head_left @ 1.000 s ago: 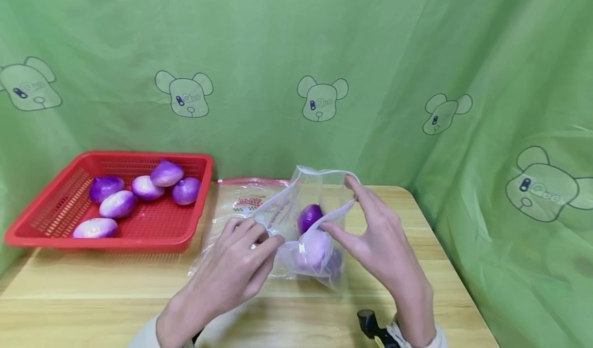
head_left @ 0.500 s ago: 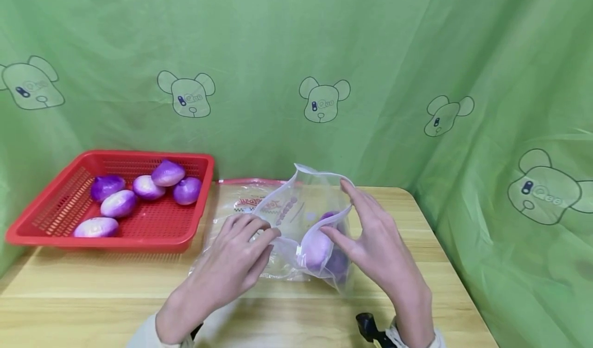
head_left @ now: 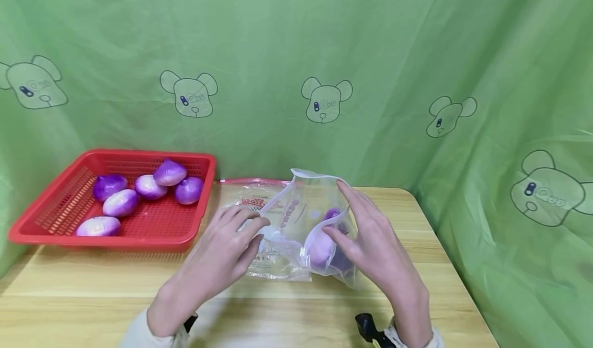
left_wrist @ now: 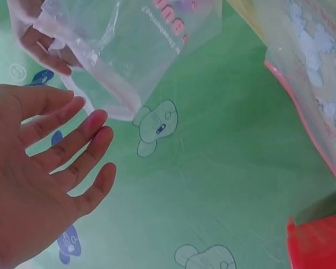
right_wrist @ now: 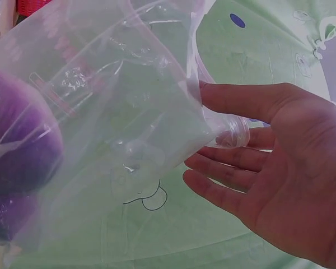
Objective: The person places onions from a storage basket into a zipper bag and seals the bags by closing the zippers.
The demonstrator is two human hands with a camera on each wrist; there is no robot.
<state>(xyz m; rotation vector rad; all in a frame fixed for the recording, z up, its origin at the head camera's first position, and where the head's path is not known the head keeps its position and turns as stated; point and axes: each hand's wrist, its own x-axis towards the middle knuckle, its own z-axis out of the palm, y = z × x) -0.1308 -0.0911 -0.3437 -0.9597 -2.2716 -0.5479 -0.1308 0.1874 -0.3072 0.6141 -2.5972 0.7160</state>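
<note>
A clear zip bag [head_left: 289, 224] stands with its mouth spread, purple-and-white onions [head_left: 320, 249] inside. My left hand [head_left: 220, 250] is at the left side of the mouth. In the left wrist view its fingers [left_wrist: 73, 148] are loosely bent and pinch nothing; whether a fingertip touches the rim is unclear. On the right, my right hand [head_left: 382, 247] touches the rim, thumb on the near edge and index finger on the far edge. The right wrist view shows its thumb [right_wrist: 241, 100] against the plastic, the fingers fairly straight and spread apart.
At the left, a red plastic basket [head_left: 155, 229] holds several more onions [head_left: 121, 203]. A flat printed bag with a red zip [head_left: 255, 181] lies behind and left of the clear bag. The wooden table [head_left: 278, 312] is bordered by a green curtain [head_left: 259, 39].
My left hand has drawn back slightly left and down from the rim. The onions in the bag have shifted a little right. My right hand has barely moved.
</note>
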